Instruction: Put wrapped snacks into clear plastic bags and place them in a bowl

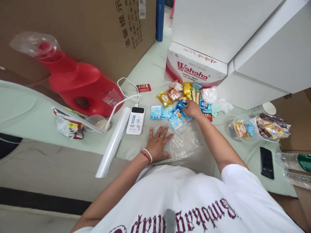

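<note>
My left hand (pixel 159 142) lies flat with fingers spread on a clear plastic sheet (pixel 184 142) spread on the pale green surface. My right hand (pixel 191 108) reaches forward into a pile of small snack packets (pixel 177 97), its fingers closed on a blue packet (pixel 181 104). More light-blue packets (pixel 155 112) lie just left of that hand. A roll of clear plastic film (pixel 114 142) lies to the left of my left hand.
A white power bank (pixel 136 120) with a cable sits beside the roll. A red jug (pixel 77 81) stands at left, a Wahaha box (pixel 194 69) behind the pile. Cups of snacks (pixel 264 127), a black phone (pixel 266 162) and bottles (pixel 293 160) are at right.
</note>
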`<state>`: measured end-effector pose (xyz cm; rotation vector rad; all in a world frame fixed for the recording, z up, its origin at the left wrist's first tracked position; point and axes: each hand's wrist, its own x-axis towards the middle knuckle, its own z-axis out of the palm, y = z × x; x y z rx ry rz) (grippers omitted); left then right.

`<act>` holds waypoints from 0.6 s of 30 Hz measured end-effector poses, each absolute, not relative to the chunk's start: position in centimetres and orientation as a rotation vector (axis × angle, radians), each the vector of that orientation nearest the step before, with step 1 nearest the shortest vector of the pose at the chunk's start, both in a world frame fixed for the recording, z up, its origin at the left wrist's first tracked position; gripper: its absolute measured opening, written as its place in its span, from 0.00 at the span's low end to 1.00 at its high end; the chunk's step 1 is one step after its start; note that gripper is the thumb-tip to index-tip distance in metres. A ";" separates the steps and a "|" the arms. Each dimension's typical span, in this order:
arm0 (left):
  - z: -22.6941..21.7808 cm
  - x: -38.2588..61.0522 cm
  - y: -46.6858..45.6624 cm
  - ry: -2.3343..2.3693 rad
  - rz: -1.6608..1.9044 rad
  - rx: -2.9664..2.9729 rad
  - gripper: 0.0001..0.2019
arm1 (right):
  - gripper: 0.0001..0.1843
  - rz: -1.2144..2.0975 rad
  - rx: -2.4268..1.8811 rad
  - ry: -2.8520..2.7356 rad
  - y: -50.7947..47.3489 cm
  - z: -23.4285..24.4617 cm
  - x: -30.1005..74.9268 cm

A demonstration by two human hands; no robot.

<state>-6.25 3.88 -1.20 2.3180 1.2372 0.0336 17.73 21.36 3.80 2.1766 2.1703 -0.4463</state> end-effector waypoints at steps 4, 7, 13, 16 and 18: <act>-1.5 -6.4 3.8 1.213 0.070 2.326 0.55 | 0.23 -0.275 2.428 2.094 21.0 3.9 19.8; -1.6 -6.5 3.8 1.209 0.079 2.340 0.55 | 0.25 -0.134 2.328 2.145 20.8 4.2 19.8; -1.5 -6.5 3.9 1.218 0.042 2.345 0.55 | 0.29 0.009 1.679 2.451 22.8 4.5 18.4; -1.6 -6.5 3.9 1.220 0.053 2.349 0.55 | 0.25 -0.004 1.619 2.461 24.5 4.3 18.4; -1.6 -6.5 3.8 1.221 0.043 2.339 0.55 | 0.23 -0.037 1.596 2.499 25.4 4.5 18.9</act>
